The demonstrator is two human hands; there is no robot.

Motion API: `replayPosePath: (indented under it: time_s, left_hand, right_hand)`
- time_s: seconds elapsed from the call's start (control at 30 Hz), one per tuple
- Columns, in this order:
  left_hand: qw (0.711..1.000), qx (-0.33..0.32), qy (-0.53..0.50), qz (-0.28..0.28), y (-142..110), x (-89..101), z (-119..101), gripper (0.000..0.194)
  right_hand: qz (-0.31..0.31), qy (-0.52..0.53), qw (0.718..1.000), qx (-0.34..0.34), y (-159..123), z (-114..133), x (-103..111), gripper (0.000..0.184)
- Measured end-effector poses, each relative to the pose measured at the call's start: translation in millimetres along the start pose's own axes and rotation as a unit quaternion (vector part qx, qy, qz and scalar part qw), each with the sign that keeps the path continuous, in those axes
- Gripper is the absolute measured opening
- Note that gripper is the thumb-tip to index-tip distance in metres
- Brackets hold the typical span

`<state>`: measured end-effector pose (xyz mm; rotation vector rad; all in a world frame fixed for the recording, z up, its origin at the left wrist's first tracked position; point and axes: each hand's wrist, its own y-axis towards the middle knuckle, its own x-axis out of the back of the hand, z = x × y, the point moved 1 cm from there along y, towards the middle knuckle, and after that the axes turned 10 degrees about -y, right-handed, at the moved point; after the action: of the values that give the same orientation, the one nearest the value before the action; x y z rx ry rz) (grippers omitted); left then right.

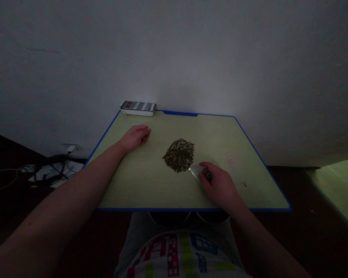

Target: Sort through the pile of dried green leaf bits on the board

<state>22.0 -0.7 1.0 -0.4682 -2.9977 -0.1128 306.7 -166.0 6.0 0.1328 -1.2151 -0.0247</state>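
Observation:
A loose heap of small dark brown-green bits, like dried leaves or seeds (178,155), lies mid-table. My right hand (220,185) is closed around what looks like a knife (195,172), with a shiny, pointed blade and a dark handle part. The blade's tip reaches the heap's lower right edge; most of the handle is hidden in my fingers. Left of the heap, my left hand (135,137) rests on the table with fingers curled in, apart from the heap. Nothing shows in it.
The pale tabletop (150,189) has a blue rim. A white box with a dark striped top (138,108) stands at the back left against the wall. Pale specks (232,159) and a small brown stick (245,185) lie at right. Black cables (56,164) lie beyond the left edge.

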Motion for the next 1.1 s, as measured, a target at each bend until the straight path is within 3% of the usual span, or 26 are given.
replayPosePath:
  time_s: [0.73, 1.1]
  left_hand:
    - [1.000, -0.001, 0.014, 0.006, 0, 1.3, 1, 0.032]
    - [1.000, 0.006, -0.002, 0.001, 0, 0.0, -1, 0.031]
  right_hand:
    - [-0.061, -0.032, 0.997, -0.034, 5, -7, -1, 0.037]
    - [-0.025, -0.001, 1.000, -0.005, -4, 1, 2, 0.033]
